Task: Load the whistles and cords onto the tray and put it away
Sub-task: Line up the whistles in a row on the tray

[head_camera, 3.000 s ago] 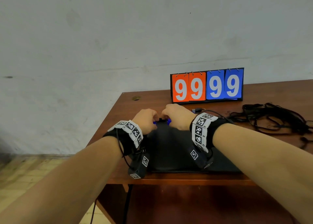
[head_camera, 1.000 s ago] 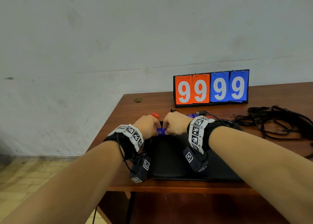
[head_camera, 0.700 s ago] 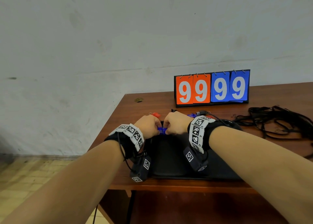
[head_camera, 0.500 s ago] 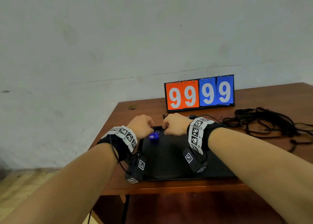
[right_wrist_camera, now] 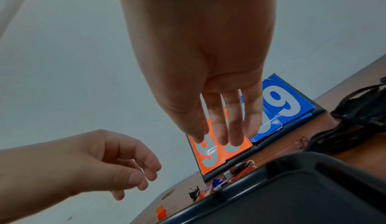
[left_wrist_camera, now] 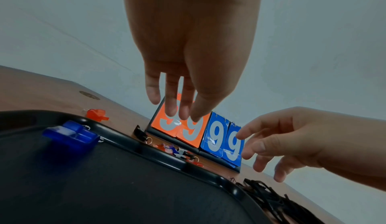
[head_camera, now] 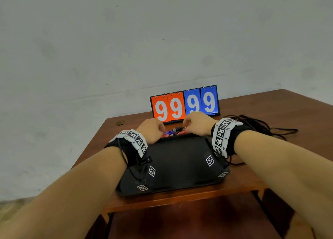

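Both hands — left hand (left_wrist_camera: 188, 54) and right hand (right_wrist_camera: 204, 72) — are held empty, fingers relaxed, above the black tray's (head_camera: 176, 166) far rim. One blue whistle (left_wrist_camera: 71, 136) is seen on the tray; other whistles (head_camera: 173, 131) are scattered between rim and scoreboard (head_camera: 184, 103), cords (head_camera: 259, 125) piled rightward.

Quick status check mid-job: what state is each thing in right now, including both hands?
Blue whistle: lying in the tray.
Tray: on the table, otherwise bare.
Orange whistle: on the table, outside the tray.
Remaining whistles: heaped between tray and scoreboard.
Cords: tangled on the table, unloaded.
Scoreboard: upright, showing 99 99.
Left hand: open, empty.
Right hand: open, empty.
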`<move>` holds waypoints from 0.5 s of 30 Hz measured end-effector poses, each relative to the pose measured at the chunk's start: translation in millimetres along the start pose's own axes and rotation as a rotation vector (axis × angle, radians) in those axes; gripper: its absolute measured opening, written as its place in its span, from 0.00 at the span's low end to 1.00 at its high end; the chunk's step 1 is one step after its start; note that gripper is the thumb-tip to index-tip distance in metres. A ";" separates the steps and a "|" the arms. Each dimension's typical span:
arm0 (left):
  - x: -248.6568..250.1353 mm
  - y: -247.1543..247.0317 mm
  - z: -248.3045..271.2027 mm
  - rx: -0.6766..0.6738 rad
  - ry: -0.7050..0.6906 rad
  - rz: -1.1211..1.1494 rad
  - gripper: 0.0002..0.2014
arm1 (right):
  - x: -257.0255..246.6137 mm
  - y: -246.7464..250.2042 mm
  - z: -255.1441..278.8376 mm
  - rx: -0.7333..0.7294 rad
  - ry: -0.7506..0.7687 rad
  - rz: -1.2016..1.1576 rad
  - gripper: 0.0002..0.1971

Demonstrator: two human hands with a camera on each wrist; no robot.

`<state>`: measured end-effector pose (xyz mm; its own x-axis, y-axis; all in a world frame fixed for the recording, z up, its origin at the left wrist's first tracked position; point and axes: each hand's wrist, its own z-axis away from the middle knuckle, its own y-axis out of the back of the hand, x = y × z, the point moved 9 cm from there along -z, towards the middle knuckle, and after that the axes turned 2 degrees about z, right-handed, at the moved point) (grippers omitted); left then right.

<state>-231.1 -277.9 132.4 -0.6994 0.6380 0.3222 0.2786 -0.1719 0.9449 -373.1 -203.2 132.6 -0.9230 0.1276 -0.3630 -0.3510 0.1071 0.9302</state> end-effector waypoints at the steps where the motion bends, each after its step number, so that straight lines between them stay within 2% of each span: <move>1: 2.0 -2.8 -3.4 -0.008 0.001 -0.007 0.09 | 4.4 -0.9 0.4 -0.010 -0.002 -0.002 0.15; 15: -15.2 -54.6 -72.6 -0.092 0.058 -0.048 0.13 | 45.4 -31.4 -40.2 -0.092 -0.007 -0.086 0.20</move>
<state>-283.5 -332.7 80.0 -0.7485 0.6028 0.2763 0.1840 -0.2114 0.9599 -410.4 -240.4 89.0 -0.8880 0.1292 -0.4413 -0.4417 0.0271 0.8967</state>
